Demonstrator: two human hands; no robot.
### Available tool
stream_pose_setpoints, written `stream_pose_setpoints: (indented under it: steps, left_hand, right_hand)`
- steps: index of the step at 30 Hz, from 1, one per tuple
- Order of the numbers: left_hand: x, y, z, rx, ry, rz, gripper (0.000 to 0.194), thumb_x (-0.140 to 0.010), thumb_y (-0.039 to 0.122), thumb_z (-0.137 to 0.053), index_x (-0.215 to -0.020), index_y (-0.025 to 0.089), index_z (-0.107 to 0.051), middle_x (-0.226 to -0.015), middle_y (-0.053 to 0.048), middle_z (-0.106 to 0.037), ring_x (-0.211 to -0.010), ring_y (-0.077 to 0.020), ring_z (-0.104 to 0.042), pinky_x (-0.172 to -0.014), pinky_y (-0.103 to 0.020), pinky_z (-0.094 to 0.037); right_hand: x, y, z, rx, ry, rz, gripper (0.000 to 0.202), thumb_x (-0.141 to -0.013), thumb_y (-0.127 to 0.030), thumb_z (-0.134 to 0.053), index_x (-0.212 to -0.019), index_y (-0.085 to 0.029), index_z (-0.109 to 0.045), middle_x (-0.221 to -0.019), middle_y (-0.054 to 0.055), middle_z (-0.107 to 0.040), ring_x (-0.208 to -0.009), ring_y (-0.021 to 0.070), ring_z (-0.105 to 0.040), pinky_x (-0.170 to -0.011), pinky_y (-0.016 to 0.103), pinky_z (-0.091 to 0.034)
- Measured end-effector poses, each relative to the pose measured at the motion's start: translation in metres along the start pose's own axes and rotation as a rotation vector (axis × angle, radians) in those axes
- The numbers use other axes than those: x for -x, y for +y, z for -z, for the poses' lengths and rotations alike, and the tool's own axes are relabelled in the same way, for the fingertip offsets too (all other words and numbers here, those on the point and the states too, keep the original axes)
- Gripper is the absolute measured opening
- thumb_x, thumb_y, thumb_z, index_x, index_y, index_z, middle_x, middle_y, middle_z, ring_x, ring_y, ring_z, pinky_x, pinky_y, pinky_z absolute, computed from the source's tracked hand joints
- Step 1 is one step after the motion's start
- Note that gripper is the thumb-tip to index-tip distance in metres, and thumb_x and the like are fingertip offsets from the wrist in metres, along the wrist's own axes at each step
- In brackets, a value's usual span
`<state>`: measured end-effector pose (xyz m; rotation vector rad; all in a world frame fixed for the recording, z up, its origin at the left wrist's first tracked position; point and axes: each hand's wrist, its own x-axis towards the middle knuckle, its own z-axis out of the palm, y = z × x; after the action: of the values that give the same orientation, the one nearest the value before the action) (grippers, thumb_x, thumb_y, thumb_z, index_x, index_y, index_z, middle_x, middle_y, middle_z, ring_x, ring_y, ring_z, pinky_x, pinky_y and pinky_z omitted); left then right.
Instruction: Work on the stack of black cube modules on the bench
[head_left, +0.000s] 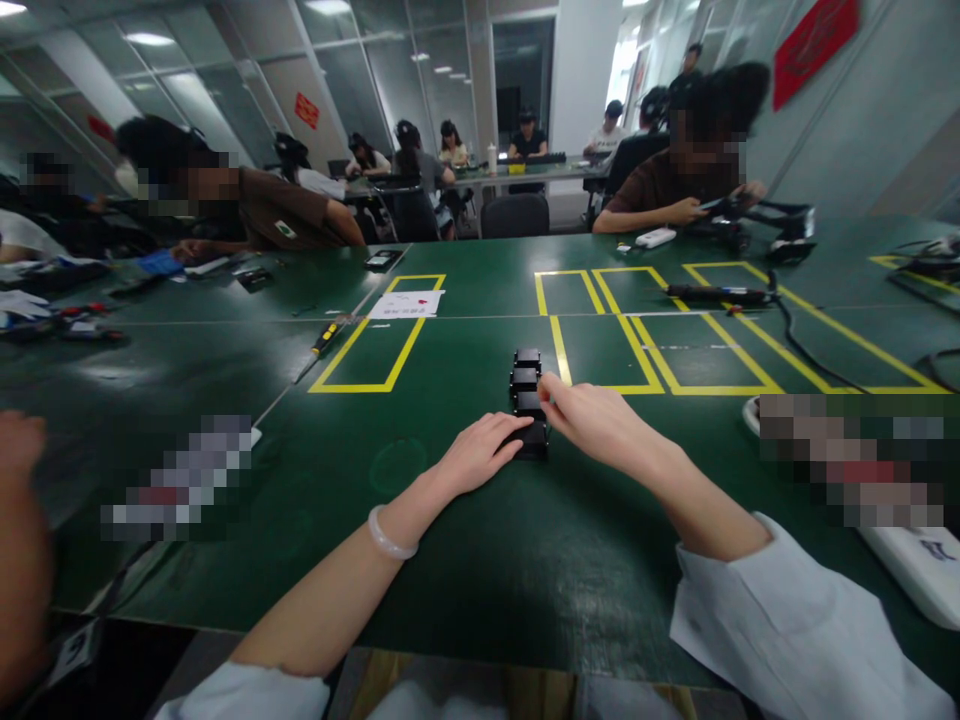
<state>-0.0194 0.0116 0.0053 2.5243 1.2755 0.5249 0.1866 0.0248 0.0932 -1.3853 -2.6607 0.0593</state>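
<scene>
Several small black blocks stand in a line on the green table, running away from me; the farthest block [527, 357] and the one before it [524, 379] show most fully. My left hand [480, 450] lies beside the nearest black block [534, 440], its fingers stretched out and touching the block's top and left side. On the right of the line, my right hand [581, 408] is closed with bent fingertips at the middle blocks; what it pinches, if anything, is too small to make out.
Yellow tape rectangles mark the green table [465, 560]. A paper sheet [407, 304] and a yellow-black screwdriver [325, 339] lie left; a black cabled tool [720, 295] lies right. A white case [915, 570] is at far right. A person's arm [22, 560] is at the left edge.
</scene>
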Motion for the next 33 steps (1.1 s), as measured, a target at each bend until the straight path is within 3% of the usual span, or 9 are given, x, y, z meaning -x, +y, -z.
stream_pose_setpoints:
  steps: [8,14,21,28,33]
  left_hand:
    - [0.0001,-0.0006,-0.0010,-0.010,0.001,0.005,0.037,-0.097,0.034,-0.036,-0.133,0.027,-0.044,-0.124,-0.004,-0.054,-0.107,-0.0202,-0.052,-0.095,-0.037,-0.043]
    - [-0.0002,-0.0006,-0.0009,-0.008,-0.002,-0.003,0.038,-0.097,0.034,-0.037,-0.133,0.027,-0.043,-0.123,-0.005,-0.055,-0.108,-0.0200,-0.051,-0.095,-0.036,-0.042]
    - [-0.0005,0.0007,-0.0003,-0.007,0.000,0.000,0.037,-0.097,0.035,-0.036,-0.133,0.026,-0.044,-0.123,-0.005,-0.055,-0.106,-0.0203,-0.052,-0.095,-0.038,-0.042]
    - [0.0002,-0.0013,-0.0011,-0.006,0.001,-0.004,0.037,-0.097,0.034,-0.037,-0.133,0.027,-0.042,-0.123,-0.004,-0.055,-0.107,-0.0198,-0.051,-0.095,-0.036,-0.043]
    - [0.0003,-0.0026,-0.0027,-0.008,0.005,-0.001,0.037,-0.097,0.034,-0.037,-0.133,0.027,-0.043,-0.122,-0.004,-0.055,-0.106,-0.0196,-0.052,-0.094,-0.036,-0.043]
  right_hand:
    - [-0.0004,-0.0009,-0.0007,0.024,-0.001,-0.024,0.027,-0.097,-0.040,-0.027,-0.105,-0.021,-0.044,-0.079,0.005,-0.067,-0.067,0.0182,-0.062,-0.052,0.025,-0.022]
    - [-0.0004,-0.0011,0.0016,0.004,-0.014,-0.024,0.022,-0.096,-0.030,-0.028,-0.107,-0.020,-0.043,-0.080,0.005,-0.067,-0.064,0.0164,-0.060,-0.051,0.025,-0.022]
    - [-0.0014,-0.0013,0.0005,0.045,-0.011,-0.045,0.026,-0.096,-0.037,-0.027,-0.105,-0.020,-0.045,-0.081,0.006,-0.068,-0.066,0.0169,-0.060,-0.051,0.025,-0.021]
    - [-0.0005,0.0014,0.0005,-0.003,-0.011,-0.026,0.022,-0.096,-0.031,-0.028,-0.107,-0.020,-0.044,-0.079,0.004,-0.067,-0.064,0.0158,-0.060,-0.052,0.025,-0.022]
    - [-0.0013,0.0001,0.0007,0.002,0.012,-0.045,0.024,-0.096,-0.039,-0.031,-0.103,-0.020,-0.045,-0.079,0.005,-0.067,-0.067,0.0180,-0.062,-0.051,0.024,-0.021]
